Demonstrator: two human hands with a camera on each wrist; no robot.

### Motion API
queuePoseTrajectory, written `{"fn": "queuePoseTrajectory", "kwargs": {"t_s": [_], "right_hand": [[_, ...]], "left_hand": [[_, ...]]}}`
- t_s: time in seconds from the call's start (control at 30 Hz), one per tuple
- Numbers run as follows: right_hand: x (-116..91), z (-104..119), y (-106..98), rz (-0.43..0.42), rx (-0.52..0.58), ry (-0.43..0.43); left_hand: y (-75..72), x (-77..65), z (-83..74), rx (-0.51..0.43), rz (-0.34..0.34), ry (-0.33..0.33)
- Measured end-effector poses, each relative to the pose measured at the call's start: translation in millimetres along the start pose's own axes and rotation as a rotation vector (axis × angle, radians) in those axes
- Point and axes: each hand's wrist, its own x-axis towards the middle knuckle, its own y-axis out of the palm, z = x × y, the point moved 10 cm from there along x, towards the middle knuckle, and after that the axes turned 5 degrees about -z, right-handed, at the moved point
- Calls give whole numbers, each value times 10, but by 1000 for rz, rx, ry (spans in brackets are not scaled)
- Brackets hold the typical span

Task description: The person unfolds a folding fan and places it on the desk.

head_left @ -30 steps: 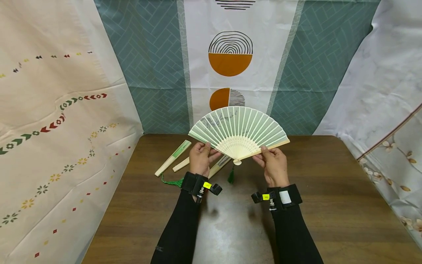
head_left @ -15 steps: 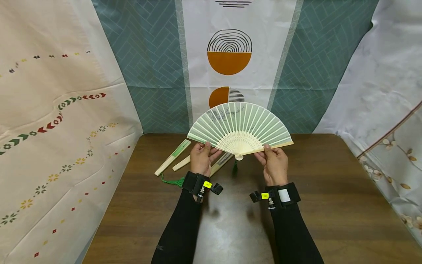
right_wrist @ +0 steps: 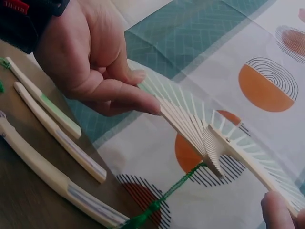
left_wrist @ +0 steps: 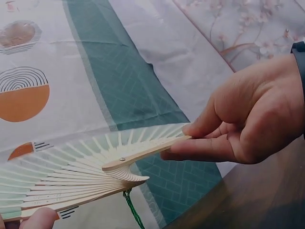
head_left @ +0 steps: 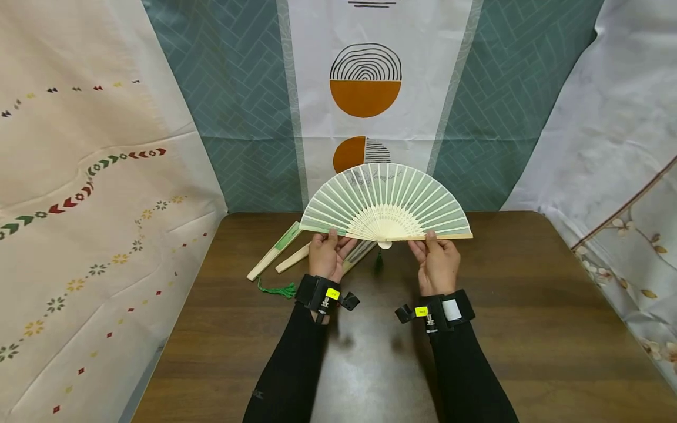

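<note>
A pale green folding fan (head_left: 386,202) with cream ribs is spread wide, held up off the table with its arc upward. My left hand (head_left: 326,257) pinches its left outer rib between thumb and fingers. On the other side, my right hand (head_left: 438,264) pinches the right outer rib. The left wrist view shows the fan's pivot (left_wrist: 122,159) and a green cord (left_wrist: 134,210) hanging from it. Several folded fans lie near my left hand: one with a green edge (head_left: 274,251), a plain-looking one (head_left: 292,258), and one partly hidden behind the hand (head_left: 359,254).
A green tassel (head_left: 280,289) lies on the brown wooden table (head_left: 211,352), left of my left wrist. Patterned cloths hang behind the table (head_left: 254,106) and at both sides. Black straps with small cameras sit on both wrists.
The open fan has risen slightly and spread a little wider; its right outer rib has come level. Both hands keep their pinch on its outer ribs. The folded fans stay put on the table.
</note>
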Motion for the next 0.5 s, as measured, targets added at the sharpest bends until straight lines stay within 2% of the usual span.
{"fn": "queuePoseTrajectory", "kwargs": {"t_s": [0.37,0.5], "right_hand": [[28,43,-177,-35,-50,-26],[90,61,-276,-48,-92,-31]], "left_hand": [[51,8,129,8,23,-8],[120,38,231,6,47,-31]]}}
